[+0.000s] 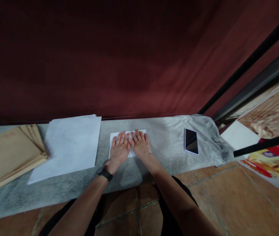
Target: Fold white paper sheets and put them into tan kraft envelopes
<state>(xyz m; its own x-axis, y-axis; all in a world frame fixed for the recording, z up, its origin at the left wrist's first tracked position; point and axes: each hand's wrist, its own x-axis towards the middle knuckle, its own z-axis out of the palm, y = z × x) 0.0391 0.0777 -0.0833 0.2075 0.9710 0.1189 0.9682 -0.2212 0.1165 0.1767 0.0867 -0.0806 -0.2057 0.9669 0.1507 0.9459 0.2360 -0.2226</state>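
Observation:
A small white sheet of paper point(132, 153) lies on the grey cloth-covered bench, mostly covered by my two hands. My left hand point(120, 147) rests flat on its left half, fingers stretched away from me, a dark watch point(104, 173) on that wrist. Flat on the right half is my right hand point(139, 144), fingers also stretched out, its thumb side touching the left hand. Whether the paper is folded I cannot tell. Left of my hands sits a stack of larger white paper sheets point(73, 144).
Several brown paper envelopes point(11, 150) are piled at the far left of the grey-covered bench point(80, 183). To the right lies a phone point(191, 141) in a pale purple case. A dark red wall point(129, 82) rises behind. A colourful printed box point(272, 160) is beyond a dark bar.

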